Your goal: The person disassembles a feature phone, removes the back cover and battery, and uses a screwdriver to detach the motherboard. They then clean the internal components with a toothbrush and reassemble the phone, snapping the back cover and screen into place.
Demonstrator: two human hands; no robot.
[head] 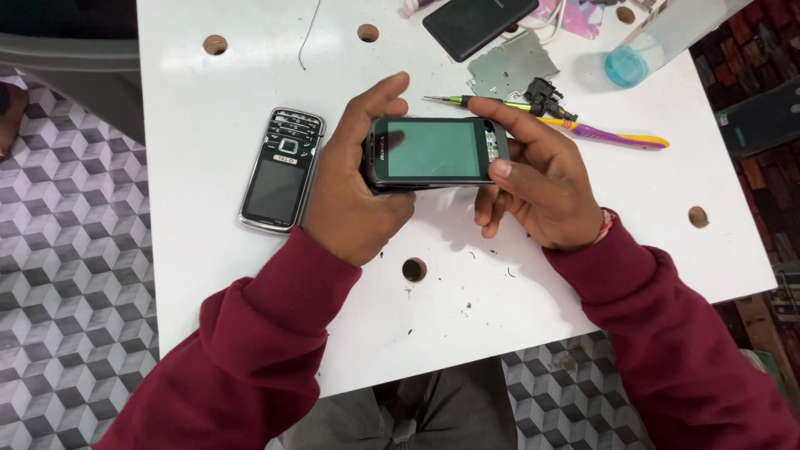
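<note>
1. Head camera, looking down: a person in maroon sleeves is holding a dark touchscreen phone [433, 152] sideways, screen up, just above a white table [208, 208].
2. The left hand [354, 196] is clasping the phone's left end, thumb lying along the top edge; the right hand [542, 187] is pinching the right end, thumb pressing on the front face, fingers curled beneath.
3. The phone is appearing whole from the front, glass in place; its back is hidden, so how far any opening has gone cannot be told. Small dark specks are dotting the table below the phone.
4. Left of the phone, a silver keypad phone [281, 169] is lying flat, untouched.
5. Behind the phone, a green-handled screwdriver [479, 102], a purple-and-yellow toothbrush [612, 135] and a small black part [543, 93] are resting together.
6. Farther behind, a grey metal plate [512, 65], a black slab device [477, 23] and a clear bottle with blue liquid [642, 52] are sitting near the table's far edge.
</note>
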